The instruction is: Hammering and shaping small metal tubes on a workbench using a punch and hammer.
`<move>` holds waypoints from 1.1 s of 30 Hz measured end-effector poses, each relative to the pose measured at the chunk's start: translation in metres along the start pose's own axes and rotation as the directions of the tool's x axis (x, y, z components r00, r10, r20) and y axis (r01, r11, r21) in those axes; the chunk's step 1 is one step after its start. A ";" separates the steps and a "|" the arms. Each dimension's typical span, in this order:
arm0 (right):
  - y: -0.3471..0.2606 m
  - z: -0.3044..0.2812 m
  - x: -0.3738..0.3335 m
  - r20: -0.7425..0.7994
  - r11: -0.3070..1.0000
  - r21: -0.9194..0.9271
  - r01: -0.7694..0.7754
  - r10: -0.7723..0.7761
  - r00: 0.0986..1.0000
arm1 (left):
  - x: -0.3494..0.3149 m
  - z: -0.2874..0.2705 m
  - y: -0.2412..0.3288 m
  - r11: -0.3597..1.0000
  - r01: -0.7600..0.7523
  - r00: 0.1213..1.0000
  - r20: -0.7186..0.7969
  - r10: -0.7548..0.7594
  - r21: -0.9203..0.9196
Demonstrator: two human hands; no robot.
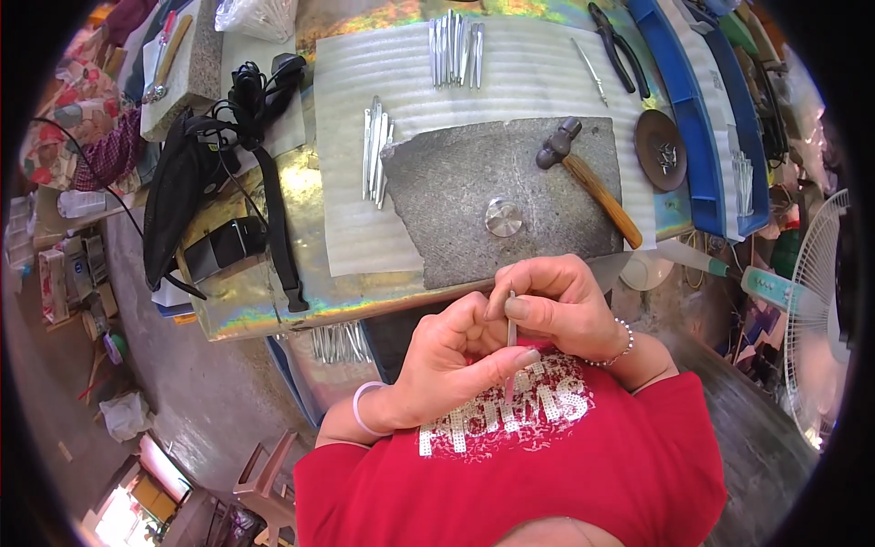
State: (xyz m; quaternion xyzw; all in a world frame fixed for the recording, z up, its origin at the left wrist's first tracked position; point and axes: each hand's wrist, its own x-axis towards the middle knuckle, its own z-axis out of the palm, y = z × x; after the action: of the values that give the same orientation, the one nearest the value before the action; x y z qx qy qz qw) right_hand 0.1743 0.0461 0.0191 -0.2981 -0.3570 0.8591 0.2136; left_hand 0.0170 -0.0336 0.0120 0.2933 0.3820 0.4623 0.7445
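Observation:
Close to my chest, just off the table's front edge, both hands are on one thin silvery metal strip (512, 334). My right hand (567, 305) pinches its upper part between thumb and bent fingers. My left hand (448, 354) is closed around it from the other side, thumb laid across its lower part. The fingers partly hide the strip, so its exact kind cannot be made out. Ahead of my hands is a grey stone slab (456, 173) bearing a round shiny metal disc (503, 218) and a hammer (597, 193) with a wooden handle.
Slim metal pieces lie in two bundles, one far (456, 53) and one left (375, 155). At right are pliers (620, 50), a pointed tool (590, 71), a brown dish (649, 137) of small metal bits and a blue tray (679, 100). A black bag (187, 187) lies left; a fan (820, 310) stands right.

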 end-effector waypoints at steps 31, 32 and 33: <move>0.000 -0.044 0.006 -0.039 0.706 -0.531 0.469 -0.574 0.818 | 0.071 -0.023 0.056 0.941 -0.334 0.870 -0.364 0.333 0.061; 0.000 -0.054 0.006 -0.058 0.644 -0.613 0.457 -0.614 0.787 | 0.088 -0.028 0.068 0.929 -0.328 0.858 -0.357 0.370 0.173; 0.000 -0.064 0.002 -0.067 0.635 -0.619 0.463 -0.630 0.774 | 0.104 -0.039 0.080 0.900 -0.265 0.876 -0.304 0.375 0.346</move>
State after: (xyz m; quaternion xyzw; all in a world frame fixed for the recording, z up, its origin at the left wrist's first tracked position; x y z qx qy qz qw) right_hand 0.2150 0.0781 -0.0179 -0.3410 -0.6367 0.5538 0.4143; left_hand -0.0239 0.0972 0.0232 0.3696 0.5228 0.5645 0.5209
